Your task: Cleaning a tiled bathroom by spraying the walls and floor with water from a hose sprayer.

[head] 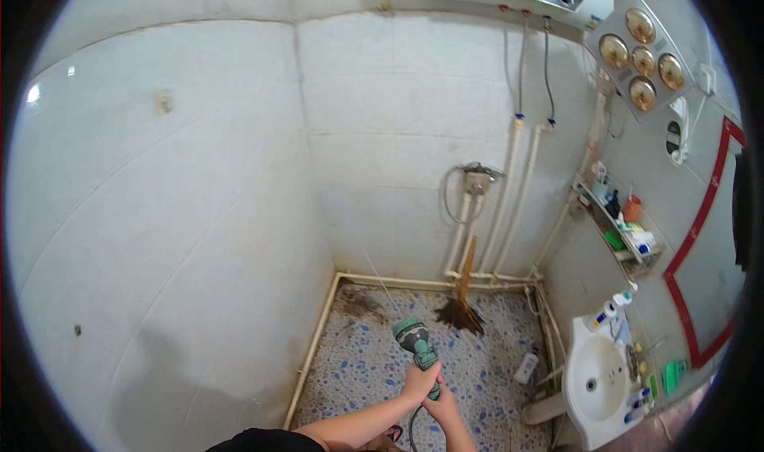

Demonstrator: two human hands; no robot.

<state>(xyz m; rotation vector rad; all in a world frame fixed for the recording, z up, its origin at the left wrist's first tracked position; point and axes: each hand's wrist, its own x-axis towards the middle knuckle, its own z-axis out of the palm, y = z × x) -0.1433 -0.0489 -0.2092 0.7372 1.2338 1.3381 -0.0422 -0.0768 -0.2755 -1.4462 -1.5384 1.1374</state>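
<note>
Both my hands are on a green and grey hose spray nozzle (413,335) at the lower middle. My left hand (421,380) wraps the upper part of its handle, and my right hand (442,399) closes round the lower end, where a dark hose (413,428) hangs down. A thin jet of water leaves the nozzle head towards the wall at the far left corner. Beyond it, a broom (462,309) with dark bristles and a wooden handle leans against the pipes at the back wall. Dark dirt (361,303) lies on the pebble-patterned floor (382,356) near that corner.
A white washbasin (576,386) on a pedestal stands at the right, with bottles on its rim. A white bottle (526,367) lies on the floor beside it. Pipes (406,283) run low along the walls. A shower mixer (477,180), toiletry shelf (618,228) and red-edged mirror (695,231) are on the walls.
</note>
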